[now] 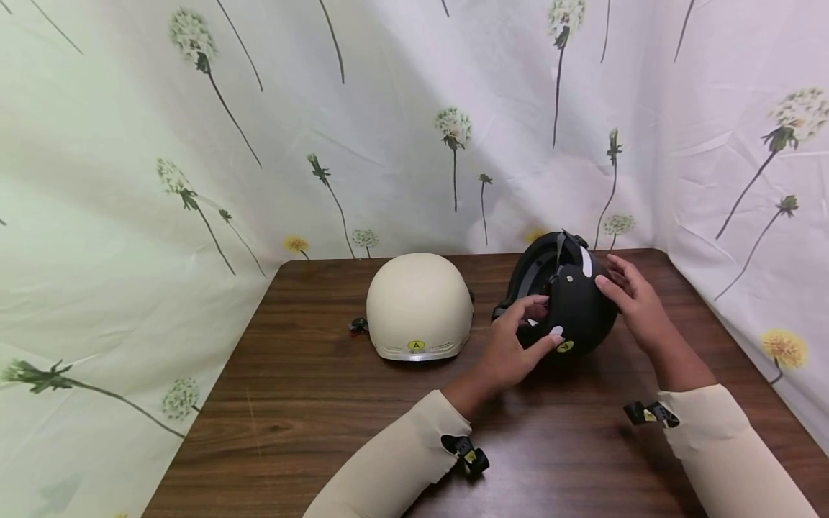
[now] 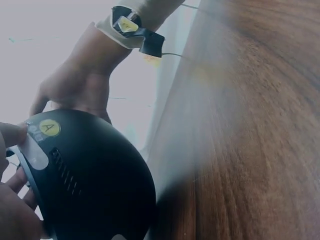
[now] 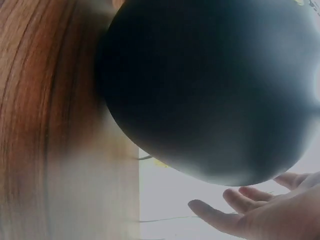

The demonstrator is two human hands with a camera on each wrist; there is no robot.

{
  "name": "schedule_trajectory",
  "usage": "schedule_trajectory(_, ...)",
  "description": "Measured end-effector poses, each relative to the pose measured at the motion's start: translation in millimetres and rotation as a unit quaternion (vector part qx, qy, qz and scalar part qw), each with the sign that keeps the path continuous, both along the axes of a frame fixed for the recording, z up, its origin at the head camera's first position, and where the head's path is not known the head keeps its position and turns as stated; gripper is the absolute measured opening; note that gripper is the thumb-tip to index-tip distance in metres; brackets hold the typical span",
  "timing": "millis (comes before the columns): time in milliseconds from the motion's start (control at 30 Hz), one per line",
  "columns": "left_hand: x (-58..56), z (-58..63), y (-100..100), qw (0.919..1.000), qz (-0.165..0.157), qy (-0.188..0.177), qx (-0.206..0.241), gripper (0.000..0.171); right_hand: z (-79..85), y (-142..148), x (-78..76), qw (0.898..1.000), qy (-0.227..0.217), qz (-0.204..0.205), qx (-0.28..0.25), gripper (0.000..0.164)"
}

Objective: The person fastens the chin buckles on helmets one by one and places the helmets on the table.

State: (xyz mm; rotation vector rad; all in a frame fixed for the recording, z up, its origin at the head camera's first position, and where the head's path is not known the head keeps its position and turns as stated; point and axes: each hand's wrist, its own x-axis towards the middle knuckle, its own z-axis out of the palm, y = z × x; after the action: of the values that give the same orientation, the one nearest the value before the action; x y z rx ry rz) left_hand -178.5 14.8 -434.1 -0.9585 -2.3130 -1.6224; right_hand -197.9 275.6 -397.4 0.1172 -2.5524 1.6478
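A black helmet (image 1: 586,309) is tipped over at the table's right rear, its padded inside turned to the left. My left hand (image 1: 508,349) grips the front rim, thumb outside near a round yellow "A" sticker (image 2: 49,127) and fingers inside the opening. On the far right side, my right hand (image 1: 641,306) rests against the shell with its fingers extended. The right wrist view shows some fingers of the right hand (image 3: 265,212) reaching below the shell. To the left, a cream helmet (image 1: 419,306) sits dome up, apart from both hands.
A dark wood-grain table (image 1: 291,424) lies beneath both helmets. Behind it and at the sides hangs a white curtain (image 1: 401,129) printed with dandelions. A small black buckle (image 1: 358,326) pokes out beside the cream helmet.
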Motion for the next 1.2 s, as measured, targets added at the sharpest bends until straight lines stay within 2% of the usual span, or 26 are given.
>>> schedule_trajectory(167, -1.7, 13.1, -1, 1.0, 0.003, 0.0, -0.003, 0.073, -0.5, 1, -1.4, 1.0, 0.007, 0.014, 0.004, 0.074)
schedule_trajectory(333, -1.9, 30.9, 2, 0.9994, -0.007, 0.011, -0.031, 0.083, 0.4, 0, -2.5, 1.0, 0.02, 0.017, 0.018, 0.074)
schedule_trajectory(533, 0.0, 45.3, 9, 0.9964, 0.002, 0.047, -0.071, 0.085, 3.0, -3, -0.4, 0.999, 0.039, 0.025, 0.018, 0.072)
schedule_trajectory(633, 0.8, 51.2, 13, 0.995, 0.012, 0.049, -0.086, 0.079, 4.5, -4, 1.1, 0.999, 0.041, 0.026, 0.022, 0.071)
schedule_trajectory(767, 2.6, 55.5, 18, 0.9937, 0.034, 0.029, -0.103, 0.071, 4.5, -4, 3.0, 0.998, 0.036, 0.028, 0.031, 0.071)
schedule_trajectory(933, 3.0, 58.8, 21, 0.9933, 0.048, 0.016, -0.104, 0.075, 4.3, -5, 3.8, 0.998, 0.039, 0.03, 0.038, 0.07)
schedule_trajectory(1033, 1.4, 60.2, 21, 0.9926, 0.047, 0.034, -0.107, 0.076, 5.2, -5, 3.7, 0.998, 0.039, 0.028, 0.043, 0.07)
schedule_trajectory(1200, -1.4, 62.2, 19, 0.9879, 0.036, 0.063, -0.137, 0.072, 6.4, -7, 3.7, 0.998, 0.035, 0.034, 0.046, 0.071)
